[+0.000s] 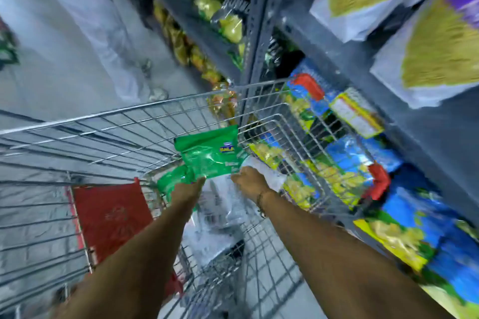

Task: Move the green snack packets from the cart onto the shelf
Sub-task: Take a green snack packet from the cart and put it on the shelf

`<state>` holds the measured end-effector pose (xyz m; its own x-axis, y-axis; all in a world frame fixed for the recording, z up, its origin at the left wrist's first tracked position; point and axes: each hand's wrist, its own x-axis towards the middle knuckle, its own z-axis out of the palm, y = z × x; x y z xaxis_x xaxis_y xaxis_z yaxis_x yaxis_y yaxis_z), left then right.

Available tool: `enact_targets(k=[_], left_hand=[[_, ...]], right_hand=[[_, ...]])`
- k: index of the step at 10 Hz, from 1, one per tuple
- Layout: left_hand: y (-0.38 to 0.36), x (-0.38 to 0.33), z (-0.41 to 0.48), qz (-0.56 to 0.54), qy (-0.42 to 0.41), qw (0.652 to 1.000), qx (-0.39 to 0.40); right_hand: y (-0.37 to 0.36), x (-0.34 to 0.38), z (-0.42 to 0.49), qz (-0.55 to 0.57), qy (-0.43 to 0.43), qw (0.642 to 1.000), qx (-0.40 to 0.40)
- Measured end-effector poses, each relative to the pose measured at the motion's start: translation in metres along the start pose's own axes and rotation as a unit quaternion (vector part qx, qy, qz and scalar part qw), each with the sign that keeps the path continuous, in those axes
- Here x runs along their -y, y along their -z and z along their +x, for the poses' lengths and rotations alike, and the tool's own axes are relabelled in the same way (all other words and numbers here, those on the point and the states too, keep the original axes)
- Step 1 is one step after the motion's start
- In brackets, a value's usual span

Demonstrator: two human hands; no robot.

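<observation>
A green snack packet [211, 154] is raised above the inside of the wire cart [108, 127], near its far right corner. My left hand [189, 188] grips its lower left edge and my right hand [248, 181] grips its lower right edge. More green packaging [169, 181] shows just below and left of it, behind my left hand. The grey metal shelf [259, 21] stands to the right of the cart, stocked with packets. The whole view is motion-blurred.
Clear plastic wrap [223, 215] lies in the cart under my arms. A red child-seat flap [111, 215] sits at the cart's near left. Blue and yellow snack bags [350, 163] fill the lower shelf; purple and yellow bags [438, 46] the upper one. Pale floor lies left.
</observation>
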<state>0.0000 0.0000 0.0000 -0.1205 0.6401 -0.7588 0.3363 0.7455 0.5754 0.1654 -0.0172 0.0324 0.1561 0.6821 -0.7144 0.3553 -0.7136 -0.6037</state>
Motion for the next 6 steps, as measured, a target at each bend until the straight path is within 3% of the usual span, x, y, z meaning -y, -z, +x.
enact_targets(k=[2, 3, 5, 6], left_hand=[[-0.02, 0.006, 0.032, -0.058, 0.05, 0.995, 0.06], [-0.023, 0.009, 0.027, -0.095, 0.07, 0.992, 0.055], [-0.041, -0.033, -0.047, -0.141, -0.063, 0.988, 0.026], [-0.054, -0.085, -0.098, -0.158, -0.219, 0.962, 0.03]], right_hand=[[-0.049, 0.001, 0.062, 0.09, -0.091, 0.989, -0.079], [-0.048, 0.006, 0.057, 0.108, -0.112, 0.984, -0.09], [-0.008, 0.019, 0.009, 0.143, -0.042, 0.973, -0.178], [0.046, 0.049, -0.04, 0.191, 0.107, 0.932, -0.288]])
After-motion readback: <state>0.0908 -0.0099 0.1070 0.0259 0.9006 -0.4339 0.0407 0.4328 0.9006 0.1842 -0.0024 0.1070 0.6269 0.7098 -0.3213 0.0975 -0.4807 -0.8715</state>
